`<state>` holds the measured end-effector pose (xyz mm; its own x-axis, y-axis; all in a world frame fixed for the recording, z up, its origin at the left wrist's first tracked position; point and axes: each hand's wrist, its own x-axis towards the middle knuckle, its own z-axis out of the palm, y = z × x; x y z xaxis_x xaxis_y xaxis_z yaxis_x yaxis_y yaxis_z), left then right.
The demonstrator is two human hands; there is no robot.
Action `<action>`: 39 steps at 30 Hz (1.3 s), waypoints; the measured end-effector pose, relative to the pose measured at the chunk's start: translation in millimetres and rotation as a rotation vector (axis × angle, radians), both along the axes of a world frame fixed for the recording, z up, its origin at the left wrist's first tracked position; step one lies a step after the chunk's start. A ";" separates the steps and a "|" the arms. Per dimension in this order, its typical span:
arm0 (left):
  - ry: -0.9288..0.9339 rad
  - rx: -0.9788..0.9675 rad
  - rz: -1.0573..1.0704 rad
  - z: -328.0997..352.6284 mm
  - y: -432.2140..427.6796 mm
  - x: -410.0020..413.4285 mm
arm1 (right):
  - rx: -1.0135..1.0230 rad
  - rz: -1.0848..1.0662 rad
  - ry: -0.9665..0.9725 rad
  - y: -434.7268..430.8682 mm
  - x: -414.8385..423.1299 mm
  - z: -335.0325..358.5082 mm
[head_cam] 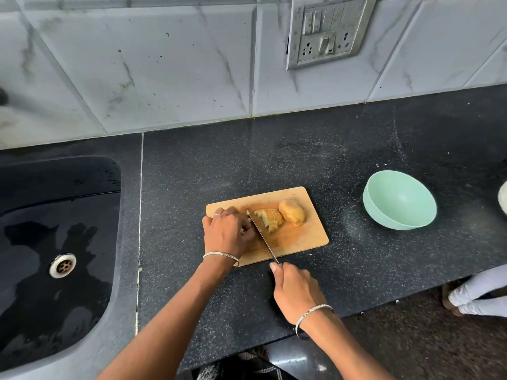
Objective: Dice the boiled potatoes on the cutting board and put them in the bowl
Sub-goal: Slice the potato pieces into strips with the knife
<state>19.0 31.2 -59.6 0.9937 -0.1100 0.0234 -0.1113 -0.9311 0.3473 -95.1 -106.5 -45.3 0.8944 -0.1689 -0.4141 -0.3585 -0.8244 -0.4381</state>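
Note:
A wooden cutting board (299,242) lies on the dark counter. On it sit a whole boiled potato (292,215) at the far right and a sliced potato (270,219) beside it. My left hand (229,233) curls over pale potato pieces at the board's left, mostly hiding them. My right hand (295,290) grips the handle of a knife (264,238), whose blade runs across the board between my left hand and the sliced potato. A mint green bowl (399,201) stands to the right of the board, with nothing in it.
A black sink (55,242) with a metal drain fills the left. The tiled wall with a switch panel (325,31) runs behind the counter. A white object (503,200) sits at the right edge. Another person's foot (463,297) shows on the floor.

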 end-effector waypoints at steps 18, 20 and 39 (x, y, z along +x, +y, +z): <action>0.015 -0.091 -0.004 14.0 -19.8 25.9 | 0.311 -0.192 -0.171 -26.8 -0.2 -0.4; 0.048 -0.071 -0.023 13.3 -21.1 28.4 | 0.325 -0.201 -0.177 -29.8 -0.3 -2.0; -0.030 -0.173 -0.008 0.6 -10.7 31.1 | 0.441 -0.243 -0.056 -22.3 1.3 -10.4</action>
